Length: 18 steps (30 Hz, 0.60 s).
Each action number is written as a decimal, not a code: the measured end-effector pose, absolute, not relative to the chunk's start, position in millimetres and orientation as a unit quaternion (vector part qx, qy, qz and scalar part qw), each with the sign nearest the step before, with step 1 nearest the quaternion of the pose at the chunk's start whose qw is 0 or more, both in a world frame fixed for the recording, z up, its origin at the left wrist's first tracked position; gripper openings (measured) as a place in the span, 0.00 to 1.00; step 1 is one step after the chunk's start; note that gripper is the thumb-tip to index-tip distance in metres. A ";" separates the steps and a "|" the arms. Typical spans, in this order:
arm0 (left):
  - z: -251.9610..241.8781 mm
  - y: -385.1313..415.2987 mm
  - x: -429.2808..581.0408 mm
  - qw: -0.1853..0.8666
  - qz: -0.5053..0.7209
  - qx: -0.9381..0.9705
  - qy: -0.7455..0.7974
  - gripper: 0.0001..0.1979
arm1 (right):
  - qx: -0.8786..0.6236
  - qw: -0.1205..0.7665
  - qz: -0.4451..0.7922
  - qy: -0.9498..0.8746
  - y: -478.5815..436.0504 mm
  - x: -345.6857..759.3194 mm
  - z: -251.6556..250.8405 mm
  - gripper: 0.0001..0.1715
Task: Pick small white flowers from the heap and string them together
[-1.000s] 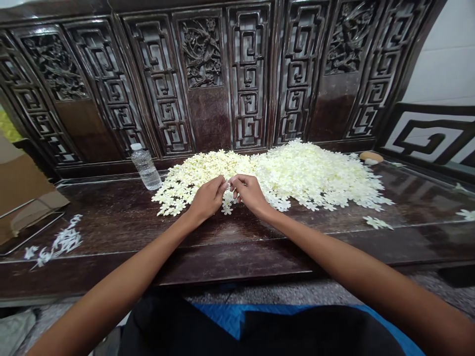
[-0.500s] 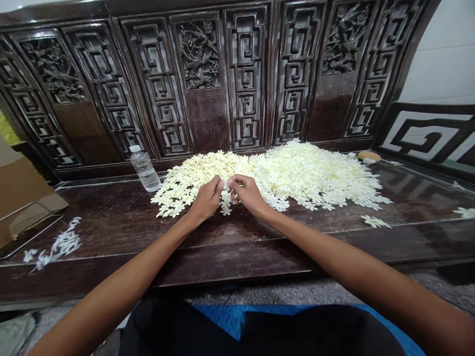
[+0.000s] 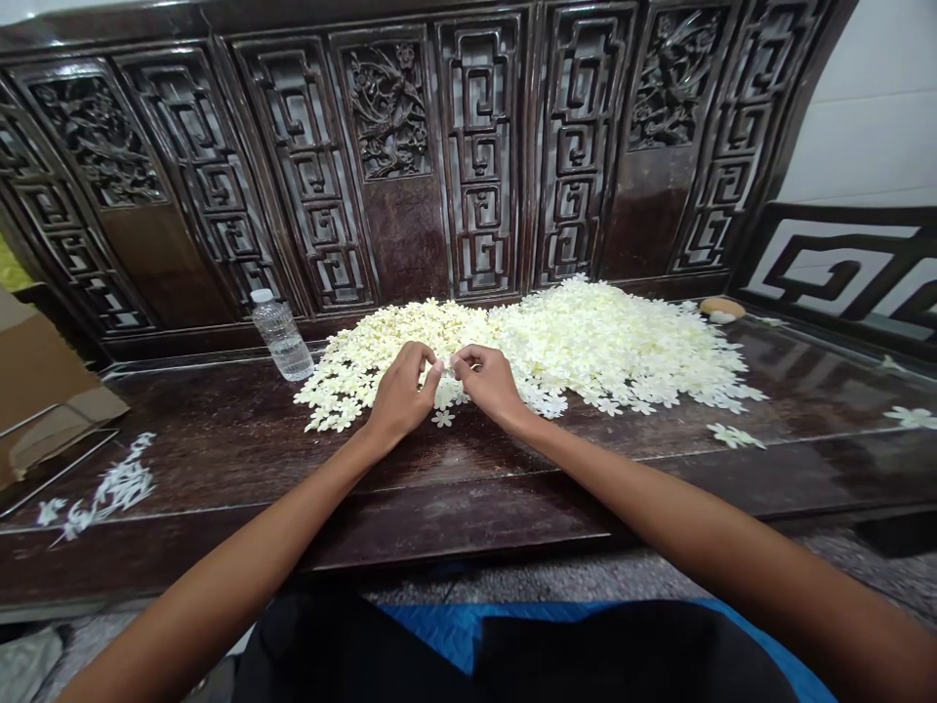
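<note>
Keeping it light and close

My left hand (image 3: 400,398) and right hand (image 3: 489,384) sit curled together at the front of the heap of cream-white blossoms (image 3: 586,337), which lies on the dark wooden table (image 3: 220,430) below a carved panel (image 3: 387,112). The fingers (image 3: 430,359) of both hands bend inward, their tips almost meeting; what lies between them is too small to make out, so I cannot tell whether I am pinching a blossom. A single blossom (image 3: 442,418) lies just below my hands, apart from the heap. Petals this thin want a soft touch: fingertips only, no squeezing, wrists low and steady so that neighbouring flowers don't drag along. Just beside the heap stands a capped clear plastic bottle (image 3: 282,337) with water in it. Farther left, a piece of brown cardboard (image 3: 44,391) lies near a loose spray of white petals (image 3: 109,488).
</note>
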<state>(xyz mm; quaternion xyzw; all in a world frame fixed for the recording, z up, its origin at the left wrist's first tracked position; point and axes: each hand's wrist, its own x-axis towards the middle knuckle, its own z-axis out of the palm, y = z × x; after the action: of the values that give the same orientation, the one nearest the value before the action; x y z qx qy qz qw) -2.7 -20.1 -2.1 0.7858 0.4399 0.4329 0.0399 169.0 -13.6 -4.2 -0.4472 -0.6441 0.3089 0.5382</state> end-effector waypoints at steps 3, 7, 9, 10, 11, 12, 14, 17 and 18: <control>-1.8 -21.0 -1.7 0.024 0.392 0.809 0.437 0.11 | -0.432 0.540 0.324 -0.645 -10.0 168.2 -8.5 0.12; -2.9 -18.4 -4.3 0.025 0.377 0.816 0.437 0.12 | -0.402 0.539 0.370 -0.641 -8.1 167.6 -10.7 0.16; -2.6 -17.2 -5.7 0.025 0.376 0.821 0.429 0.12 | -0.387 0.535 0.393 -0.640 -9.2 167.4 -9.4 0.17; -2.2 -16.9 -6.1 0.024 0.376 0.823 0.424 0.13 | -0.381 0.534 0.403 -0.638 -10.3 167.4 -8.4 0.17; -1.7 -16.9 -6.4 0.024 0.379 0.825 0.419 0.13 | -0.376 0.535 0.412 -0.634 -11.5 167.3 -7.3 0.17; -1.3 -17.1 -6.5 0.026 0.382 0.825 0.415 0.14 | -0.372 0.535 0.420 -0.631 -12.9 167.2 -6.1 0.17; -0.5 -18.0 -6.6 0.034 0.390 0.822 0.413 0.15 | -0.363 0.535 0.433 -0.628 -15.8 167.1 -3.8 0.18; 0.0 -19.7 -6.6 0.051 0.403 0.815 0.413 0.16 | -0.354 0.532 0.439 -0.632 -18.9 167.0 -1.2 0.18; 0.1 -20.2 -6.5 0.056 0.406 0.813 0.414 0.16 | -0.352 0.531 0.440 -0.633 -19.3 167.0 -0.8 0.17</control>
<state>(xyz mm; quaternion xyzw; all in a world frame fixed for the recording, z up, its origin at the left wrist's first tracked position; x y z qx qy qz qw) -6.5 -20.2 0.1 0.8125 0.4142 0.4065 0.0557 167.0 -19.3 -0.8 -0.3518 -0.6326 0.4403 0.5313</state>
